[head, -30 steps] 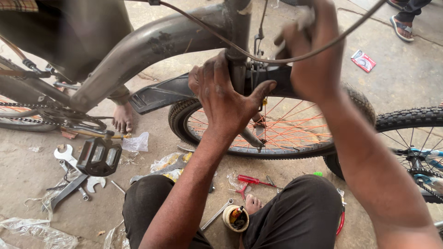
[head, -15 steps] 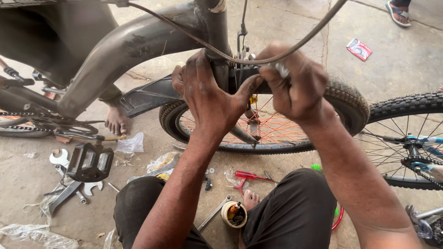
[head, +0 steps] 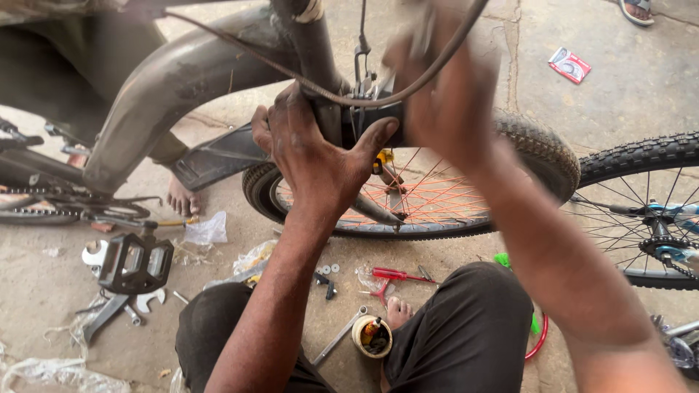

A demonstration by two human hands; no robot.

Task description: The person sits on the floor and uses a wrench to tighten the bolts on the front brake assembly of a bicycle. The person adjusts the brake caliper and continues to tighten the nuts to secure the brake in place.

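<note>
A grey bicycle frame [head: 167,87] stands in front of me, its front wheel with orange spokes [head: 437,196] behind my arms. My left hand [head: 317,156] wraps around the black fork crown just below the head tube [head: 309,40], thumb pointing right. My right hand [head: 444,87] is blurred and closed up at the brake area on the right of the fork, by a curved brown cable [head: 378,98]; what it grips is not clear. I squat with dark trousers [head: 459,342] at the bottom.
A black pedal on its crank [head: 135,266], spanners [head: 102,255], a red screwdriver [head: 397,275], a small tub of parts [head: 371,336] and plastic scraps lie on the concrete. A second wheel with a knobbly tyre [head: 641,156] stands right. Another person's bare foot [head: 182,196] is behind the frame.
The view has shifted so the bicycle sits higher and closer. My right hand has moved up along the fork and blurs with motion. My left hand keeps its hold.
</note>
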